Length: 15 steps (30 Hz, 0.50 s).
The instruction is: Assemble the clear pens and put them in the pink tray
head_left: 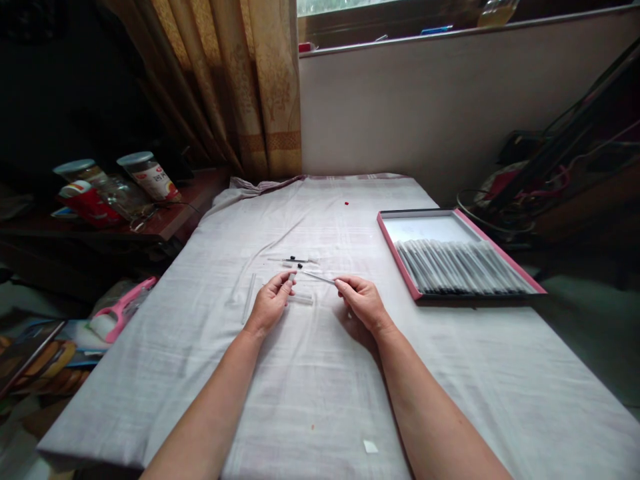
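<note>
Between thumb and fingers of my right hand (364,303) is one end of a thin pen refill (319,277), its other end pointing at my left hand. My left hand (270,303) pinches a small translucent piece (293,275), perhaps a pen part; its exact kind is too small to make out. Just beyond the hands lie two small black pieces (300,266) and a thin dark-and-clear stick (295,260). A clear tube (249,299) rests left of my left hand. Another clear tube (301,299) lies between the hands, partly hidden by my left fingers.
An open pink-edged box (384,233) with many clear pens (460,267) lies at the right. A red bit (347,203) sits far back, a white scrap (370,447) near the front. Pink scissors (123,308) and jars (150,177) are off the table's left side.
</note>
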{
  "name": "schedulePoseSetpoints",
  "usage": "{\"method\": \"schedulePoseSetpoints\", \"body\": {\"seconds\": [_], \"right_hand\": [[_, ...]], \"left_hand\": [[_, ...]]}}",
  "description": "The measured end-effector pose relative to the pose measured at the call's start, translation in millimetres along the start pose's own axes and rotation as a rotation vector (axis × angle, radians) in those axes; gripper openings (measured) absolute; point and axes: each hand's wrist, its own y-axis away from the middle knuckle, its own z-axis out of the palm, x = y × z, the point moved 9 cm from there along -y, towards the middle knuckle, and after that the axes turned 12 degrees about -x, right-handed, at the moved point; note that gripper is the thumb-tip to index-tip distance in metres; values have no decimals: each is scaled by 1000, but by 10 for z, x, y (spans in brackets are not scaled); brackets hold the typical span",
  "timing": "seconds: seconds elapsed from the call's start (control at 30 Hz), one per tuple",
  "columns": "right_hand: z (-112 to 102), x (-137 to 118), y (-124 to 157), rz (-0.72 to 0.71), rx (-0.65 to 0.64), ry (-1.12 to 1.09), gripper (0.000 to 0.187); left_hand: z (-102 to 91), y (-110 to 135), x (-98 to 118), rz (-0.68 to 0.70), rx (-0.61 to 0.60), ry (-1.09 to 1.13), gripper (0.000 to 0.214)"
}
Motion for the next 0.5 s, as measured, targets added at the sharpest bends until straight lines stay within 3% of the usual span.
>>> {"method": "schedulePoseSetpoints", "body": {"seconds": [0.3,0.5], "right_hand": [[40,-19,-6,-16,-34,69,30],[48,-11,-6,-21,-48,108,30]], "left_hand": [[-18,56,90,146,15,-187,27],[-19,67,38,96,12,-134,27]]}}
